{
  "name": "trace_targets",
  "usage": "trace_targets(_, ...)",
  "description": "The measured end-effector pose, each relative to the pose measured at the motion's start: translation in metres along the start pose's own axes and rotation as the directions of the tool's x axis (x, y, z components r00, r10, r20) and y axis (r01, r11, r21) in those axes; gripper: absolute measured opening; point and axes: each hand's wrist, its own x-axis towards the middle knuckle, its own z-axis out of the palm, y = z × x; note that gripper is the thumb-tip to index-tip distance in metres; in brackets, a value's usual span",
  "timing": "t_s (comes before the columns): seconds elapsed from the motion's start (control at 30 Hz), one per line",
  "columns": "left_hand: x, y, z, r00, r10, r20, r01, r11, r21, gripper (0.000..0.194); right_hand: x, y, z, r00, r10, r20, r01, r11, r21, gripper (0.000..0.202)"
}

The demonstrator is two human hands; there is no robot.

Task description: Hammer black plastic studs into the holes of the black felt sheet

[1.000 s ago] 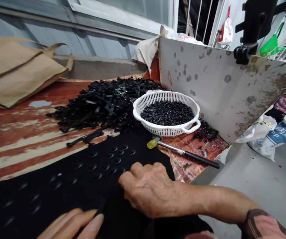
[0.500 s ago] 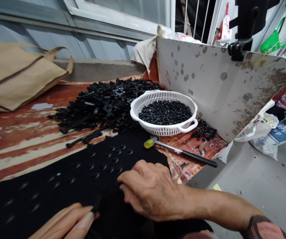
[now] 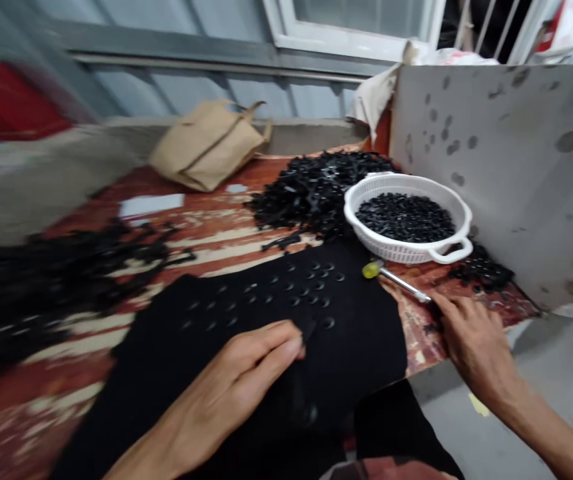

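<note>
The yellow-tipped hammer (image 3: 402, 283) points toward ten o'clock, at the black cloth's (image 3: 366, 333) two o'clock edge. Round discs (image 3: 339, 277) dot the cloth; a dark strip (image 3: 309, 329) blurs mid-cloth.

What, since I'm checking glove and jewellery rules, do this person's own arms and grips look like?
The left grip and right grip are bare: no glove, ring or watch shows. The left forearm and right forearm show no sleeve.

My camera showed a bare left hand (image 3: 249, 377), a bare right hand (image 3: 476, 340) and forearm (image 3: 541, 410), and, nearest, a dull-red garment (image 3: 391, 469) with dark patches.
</note>
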Motion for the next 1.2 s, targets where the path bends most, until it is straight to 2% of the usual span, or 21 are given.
trace_targets(0.13, 0.012, 0.013, -0.004, 0.987, -0.095, 0.128, 0.099, 0.995, -0.027, 0.043, -0.001, 0.009, 0.010, 0.999, -0.053, -0.014, 0.053, 0.998, 0.022, 0.043)
trace_targets(0.23, 0.016, 0.013, -0.006, 0.977, -0.075, 0.199, 0.084, 0.996, -0.036, 0.043, -0.010, 0.010, 0.006, 0.998, -0.038, -0.046, 0.049, 0.964, 0.260, 0.040)
trace_targets(0.3, 0.017, 0.013, -0.007, 0.972, -0.069, 0.224, 0.080, 0.996, -0.038, 0.042, -0.017, 0.008, -0.004, 0.998, 0.047, 0.050, -0.066, 0.847, 0.528, 0.036)
trace_targets(0.33, 0.018, 0.014, -0.007, 0.969, -0.072, 0.235, 0.084, 0.996, -0.039, 0.041, -0.020, 0.006, -0.011, 0.980, 0.086, 0.178, -0.181, 0.752, 0.633, 0.036)
trace_targets(0.37, 0.018, 0.015, -0.007, 0.967, -0.078, 0.244, 0.090, 0.995, -0.039, 0.040, -0.023, 0.004, -0.017, 0.939, 0.121, 0.322, -0.322, 0.641, 0.697, 0.038)
trace_targets(0.43, 0.019, 0.017, -0.008, 0.961, -0.093, 0.261, 0.106, 0.994, -0.034, 0.039, -0.026, -0.001, -0.029, 0.807, 0.043, 0.589, -0.541, 0.455, 0.707, 0.045)
trace_targets(0.47, 0.020, 0.018, -0.007, 0.959, -0.099, 0.266, 0.111, 0.993, -0.029, 0.039, -0.028, -0.004, -0.033, 0.749, -0.014, 0.662, -0.607, 0.385, 0.695, 0.047)
trace_targets(0.5, 0.020, 0.019, -0.007, 0.957, -0.105, 0.269, 0.115, 0.993, -0.021, 0.039, -0.030, -0.007, -0.035, 0.713, -0.056, 0.699, -0.645, 0.339, 0.685, 0.049)
trace_targets(0.57, 0.021, 0.021, -0.007, 0.954, -0.119, 0.275, 0.124, 0.992, 0.000, 0.039, -0.033, -0.012, -0.035, 0.715, -0.030, 0.699, -0.660, 0.303, 0.688, 0.049)
trace_targets(0.67, 0.022, 0.022, -0.008, 0.953, -0.129, 0.274, 0.130, 0.991, 0.015, 0.038, -0.038, -0.016, -0.030, 0.717, 0.024, 0.696, -0.668, 0.306, 0.678, 0.052)
trace_targets(0.8, 0.024, 0.023, -0.008, 0.959, -0.118, 0.258, 0.126, 0.992, -0.016, 0.037, -0.034, -0.013, -0.029, 0.625, -0.072, 0.778, -0.741, 0.258, 0.619, 0.065)
trace_targets(0.87, 0.025, 0.023, -0.008, 0.958, -0.124, 0.258, 0.134, 0.991, -0.025, 0.037, -0.028, -0.013, -0.031, 0.605, -0.125, 0.786, -0.749, 0.246, 0.615, 0.066)
trace_targets(0.97, 0.026, 0.022, -0.007, 0.958, -0.120, 0.262, 0.134, 0.990, -0.034, 0.038, -0.019, -0.017, -0.030, 0.644, -0.191, 0.741, -0.709, 0.216, 0.672, 0.047)
trace_targets(1.07, 0.026, 0.021, -0.007, 0.959, -0.119, 0.257, 0.133, 0.990, -0.039, 0.037, -0.014, -0.021, -0.025, 0.658, -0.246, 0.712, -0.719, 0.076, 0.691, 0.027)
trace_targets(1.13, 0.025, 0.021, -0.007, 0.957, -0.126, 0.261, 0.140, 0.989, -0.038, 0.037, -0.013, -0.022, -0.021, 0.652, -0.258, 0.713, -0.744, -0.041, 0.667, 0.028)
trace_targets(1.2, 0.024, 0.022, -0.007, 0.957, -0.123, 0.263, 0.138, 0.990, -0.040, 0.037, -0.014, -0.023, -0.018, 0.649, -0.237, 0.723, -0.757, -0.109, 0.644, 0.030)
